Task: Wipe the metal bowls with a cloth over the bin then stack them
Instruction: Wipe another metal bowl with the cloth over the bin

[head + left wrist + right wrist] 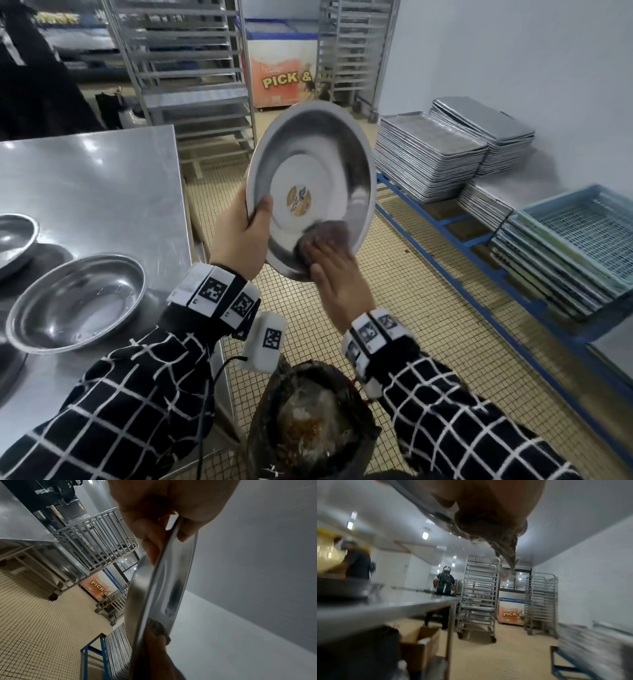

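Where steel table (pixel 102 178) meets tiled floor (pixel 428 325)

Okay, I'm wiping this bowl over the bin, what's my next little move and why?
Probably sweep the cloth up across the bowl. Your right hand presses it only at the lower inside, while your left hand grips the rim, tilting the bowl above the bin. The sticker area looks unwiped.

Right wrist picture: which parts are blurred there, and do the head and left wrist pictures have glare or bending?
Right wrist view: the tray stacks at right are smeared, and the cloth and right hand are dark and soft. Head view: the bowl in the left hand is fairly sharp, with pale glare on the steel table. Left wrist view: the floor tile lines curve.
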